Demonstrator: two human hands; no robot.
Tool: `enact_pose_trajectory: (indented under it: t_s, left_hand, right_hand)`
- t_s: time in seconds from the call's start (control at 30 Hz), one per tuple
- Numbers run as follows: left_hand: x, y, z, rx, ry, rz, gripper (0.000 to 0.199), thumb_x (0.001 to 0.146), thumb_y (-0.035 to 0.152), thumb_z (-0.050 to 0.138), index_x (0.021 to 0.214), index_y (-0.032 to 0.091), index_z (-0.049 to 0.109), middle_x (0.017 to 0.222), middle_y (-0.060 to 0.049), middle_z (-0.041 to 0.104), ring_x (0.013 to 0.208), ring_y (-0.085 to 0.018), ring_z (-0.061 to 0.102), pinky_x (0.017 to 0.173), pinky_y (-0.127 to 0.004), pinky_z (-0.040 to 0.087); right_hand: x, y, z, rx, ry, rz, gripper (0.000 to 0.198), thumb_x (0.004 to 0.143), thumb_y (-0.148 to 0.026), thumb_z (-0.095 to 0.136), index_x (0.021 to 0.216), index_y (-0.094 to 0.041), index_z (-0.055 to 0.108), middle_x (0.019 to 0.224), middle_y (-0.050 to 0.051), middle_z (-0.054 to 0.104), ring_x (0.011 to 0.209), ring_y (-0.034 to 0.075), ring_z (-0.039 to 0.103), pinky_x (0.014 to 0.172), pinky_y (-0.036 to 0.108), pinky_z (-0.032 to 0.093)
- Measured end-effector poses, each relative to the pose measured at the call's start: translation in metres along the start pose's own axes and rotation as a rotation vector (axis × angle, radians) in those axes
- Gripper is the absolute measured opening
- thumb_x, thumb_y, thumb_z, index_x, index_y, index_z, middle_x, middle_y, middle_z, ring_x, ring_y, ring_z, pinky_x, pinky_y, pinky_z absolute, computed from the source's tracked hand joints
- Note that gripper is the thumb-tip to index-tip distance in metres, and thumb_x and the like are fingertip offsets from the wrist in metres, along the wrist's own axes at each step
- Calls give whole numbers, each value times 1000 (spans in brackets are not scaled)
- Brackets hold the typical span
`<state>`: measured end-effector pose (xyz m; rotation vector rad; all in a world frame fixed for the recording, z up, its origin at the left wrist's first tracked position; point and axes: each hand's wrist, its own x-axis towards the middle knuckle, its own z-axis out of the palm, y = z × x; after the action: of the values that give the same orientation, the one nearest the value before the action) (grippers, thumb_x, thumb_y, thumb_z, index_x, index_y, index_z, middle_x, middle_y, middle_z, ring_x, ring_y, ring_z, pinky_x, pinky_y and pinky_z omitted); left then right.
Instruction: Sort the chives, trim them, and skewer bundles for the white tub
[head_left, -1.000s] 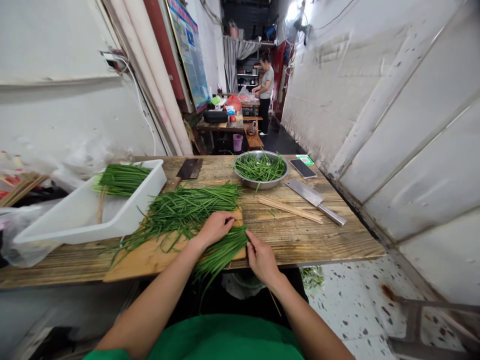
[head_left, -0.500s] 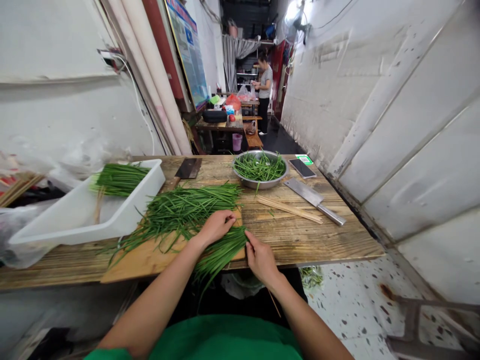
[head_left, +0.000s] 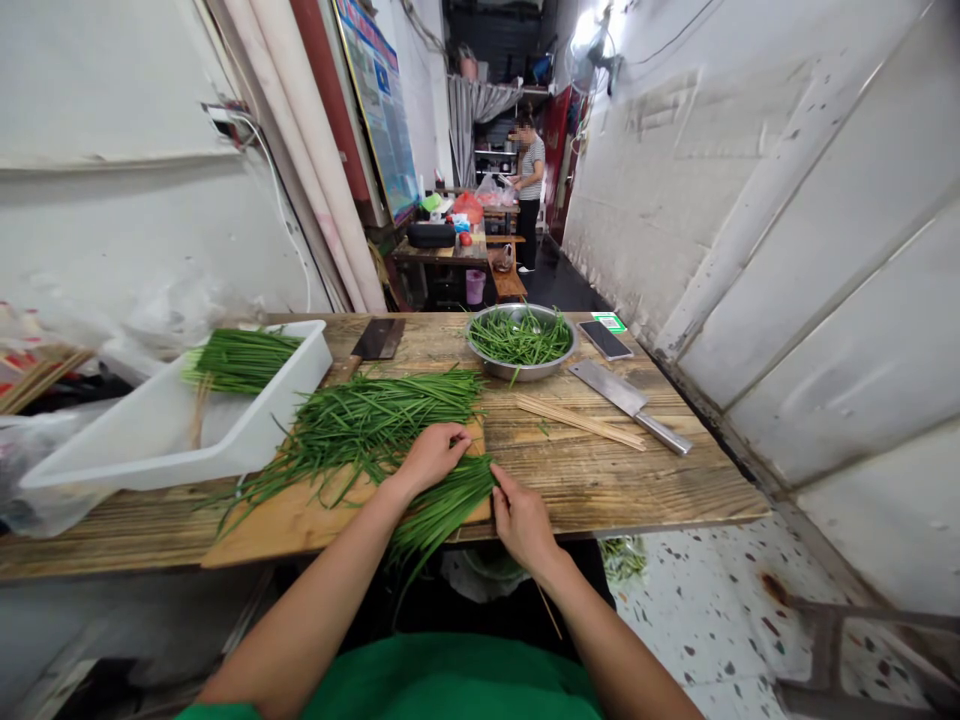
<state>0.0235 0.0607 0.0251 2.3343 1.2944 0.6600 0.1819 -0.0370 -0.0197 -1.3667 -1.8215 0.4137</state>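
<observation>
Lower centre of the frame, and there lay the bundle of green stalks [head_left: 450, 500], across the right end of the cutting board [head_left: 300, 525], tips drooping past the near edge! The left hand [head_left: 431, 458] sat over its upper side, thumb and fingertips drawn close; whether they pinched a stalk, I couldn't tell. The right hand [head_left: 525, 520] put its forefinger to the bundle's right end, its full grip hidden, a thin stick [head_left: 550, 612] showing below the wrist. Left of centre sprawled the larger heap [head_left: 382, 415].
</observation>
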Motion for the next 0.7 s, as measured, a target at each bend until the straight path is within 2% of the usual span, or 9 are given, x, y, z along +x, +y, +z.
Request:
enact_pose_trajectory:
  t_s: [0.3, 0.5, 0.57, 0.67, 0.7]
  left_hand:
    - [-1, 5, -2, 20, -46, 53, 23, 81, 26, 45, 74, 16, 64, 70, -2, 62, 68, -14, 54, 65, -23, 37]
    - [-9, 17, -20, 70, -210, 250, 23, 83, 25, 43, 78, 19, 65, 81, -2, 63, 79, -14, 54, 74, -25, 36]
    - [-8, 13, -32, 155, -119, 207, 24, 83, 27, 43, 78, 20, 65, 82, -2, 63, 82, -15, 54, 77, -27, 34]
    - [1, -1, -46, 307, 108, 77, 21, 82, 29, 46, 80, 20, 65, 84, -3, 63, 83, -17, 52, 77, -31, 32]
    - [4, -6, -48, 356, 129, 62, 19, 81, 29, 48, 80, 20, 65, 84, -4, 63, 84, -18, 52, 76, -32, 31]
  right_hand:
    - [0, 0, 0, 10, -3, 5, 39, 82, -15, 36, 118, -8, 50, 101, 13, 64, 88, 20, 63, 78, 30, 49]
    - [-2, -2, -1, -4, 1, 32, 41, 83, -17, 36, 122, -9, 46, 98, 13, 66, 79, 21, 65, 69, 31, 52]
    - [-2, -2, -1, -7, -1, 32, 41, 83, -18, 35, 122, -9, 46, 96, 13, 66, 79, 21, 65, 69, 30, 51]
    - [-1, -1, 0, -16, 6, 24, 40, 83, -18, 36, 121, -10, 47, 98, 13, 66, 80, 20, 65, 70, 29, 51]
    - [-1, -1, 0, -18, 7, 23, 40, 83, -18, 36, 120, -9, 48, 98, 13, 65, 79, 21, 65, 71, 30, 51]
